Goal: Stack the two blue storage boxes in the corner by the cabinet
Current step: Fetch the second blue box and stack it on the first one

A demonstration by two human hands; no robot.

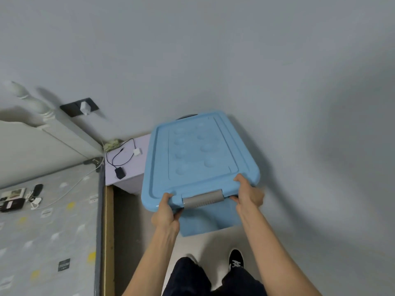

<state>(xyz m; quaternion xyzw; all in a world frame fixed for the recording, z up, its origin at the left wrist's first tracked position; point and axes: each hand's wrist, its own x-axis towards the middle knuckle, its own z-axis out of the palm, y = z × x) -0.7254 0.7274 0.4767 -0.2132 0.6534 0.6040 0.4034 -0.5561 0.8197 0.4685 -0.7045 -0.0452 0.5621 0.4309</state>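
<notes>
Two bare hands grip the near short edge of what I am carrying. My left hand [165,214] is curled around the lid rim, thumb on top and fingers tucked beneath; my right hand [249,194] is closed on the same rim at the other side of a ribbed grey latch handle [203,199] that sits between them. The thing held is a light blue rectangular plastic storage box [199,159], its lid recessed with two rows of round dimples. Its long axis runs away from me toward the pale grey wall [213,60], the far end nearly against it and tilted a little rightward. It hangs just beside a pale lilac cabinet [128,165], overlapping that cabinet's right edge from my view.
</notes>
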